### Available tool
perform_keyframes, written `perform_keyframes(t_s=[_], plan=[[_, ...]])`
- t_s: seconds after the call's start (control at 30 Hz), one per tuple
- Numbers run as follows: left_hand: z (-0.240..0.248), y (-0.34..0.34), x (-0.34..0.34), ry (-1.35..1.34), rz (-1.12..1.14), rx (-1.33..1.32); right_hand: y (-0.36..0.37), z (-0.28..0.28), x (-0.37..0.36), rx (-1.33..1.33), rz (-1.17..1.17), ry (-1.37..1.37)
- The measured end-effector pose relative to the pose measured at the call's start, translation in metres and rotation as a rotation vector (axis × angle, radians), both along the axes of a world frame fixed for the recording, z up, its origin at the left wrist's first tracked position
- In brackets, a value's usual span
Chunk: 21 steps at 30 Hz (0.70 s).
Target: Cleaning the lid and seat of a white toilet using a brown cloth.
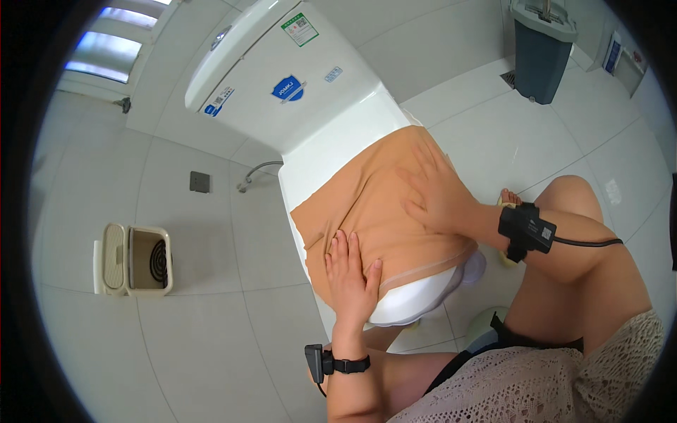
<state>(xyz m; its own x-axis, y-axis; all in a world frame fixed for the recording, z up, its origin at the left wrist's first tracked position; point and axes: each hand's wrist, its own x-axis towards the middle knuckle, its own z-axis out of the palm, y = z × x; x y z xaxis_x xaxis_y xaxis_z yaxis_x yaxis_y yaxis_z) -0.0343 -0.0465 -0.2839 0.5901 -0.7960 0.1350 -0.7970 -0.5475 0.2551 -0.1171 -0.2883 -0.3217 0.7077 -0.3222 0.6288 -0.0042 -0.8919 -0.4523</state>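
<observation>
A tan-orange cloth is spread over the lid of a white toilet. Its front edge carries a thin paler band, and a few creases run across its left half. My left hand lies on the cloth's near left part, palm down, fingers open. Farther right, my right hand rests on the cloth with its fingers spread; they are slightly blurred. Neither hand grips anything that I can see. Each forearm wears a black strapped device, the left one near the wrist.
The toilet's tank rises behind the lid. A grey bin stands on the tiled floor at the far right, beside a drain. On the left are an open beige box with a black coil inside and a bent hose.
</observation>
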Motion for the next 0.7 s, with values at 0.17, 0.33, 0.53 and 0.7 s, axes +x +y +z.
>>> perform_keyframes(t_s=[0.17, 0.33, 0.53, 0.7], plan=[[-0.004, 0.032, 0.0, -0.005, -0.014, -0.03, 0.045, 0.001, -0.018, -0.209, 0.207, 0.213], [-0.016, 0.054, 0.003, 0.003, -0.013, -0.047, 0.101, 0.012, -0.019, -0.198, 0.373, 0.205], [-0.047, 0.08, 0.027, 0.071, 0.102, -0.333, 0.119, 0.017, 0.037, -0.233, 0.542, 0.334], [-0.049, 0.077, 0.042, 0.179, 0.265, -0.347, 0.089, 0.017, 0.084, -0.283, 0.709, 0.46]])
